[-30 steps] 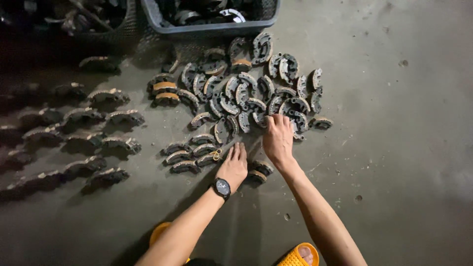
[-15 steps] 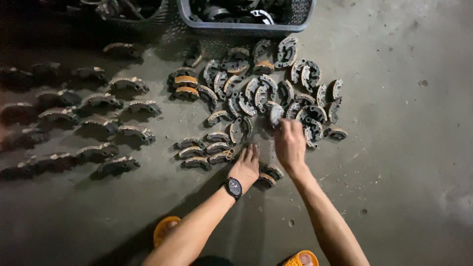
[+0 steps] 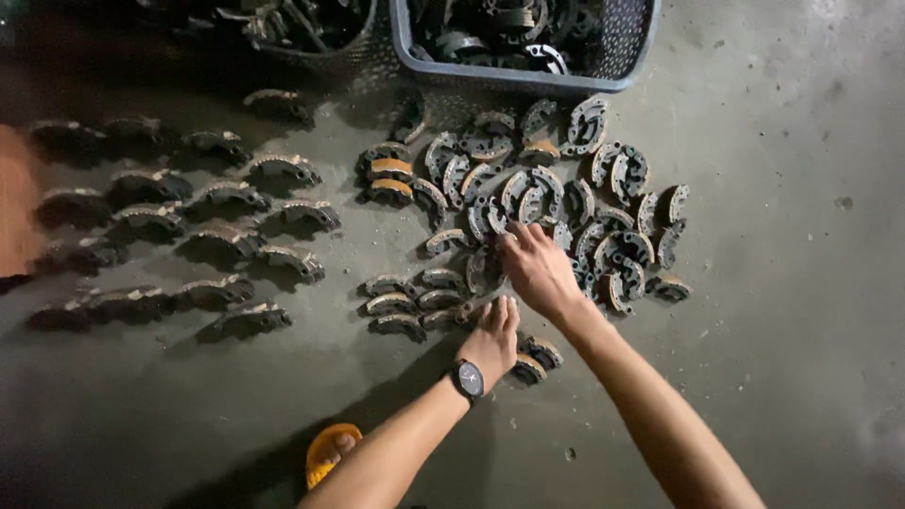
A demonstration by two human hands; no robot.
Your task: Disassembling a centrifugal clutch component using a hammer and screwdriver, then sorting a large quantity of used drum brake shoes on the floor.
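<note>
The right hand (image 3: pixel 539 271) is reaching, fingers loosely spread and holding nothing, onto the near edge of the brake-shoe pile (image 3: pixel 556 203) below the grey basket (image 3: pixel 528 80), while the left hand (image 3: pixel 492 335), fingers flat, is pressing the short row of shoes (image 3: pixel 415 303) left of that pile.
</note>
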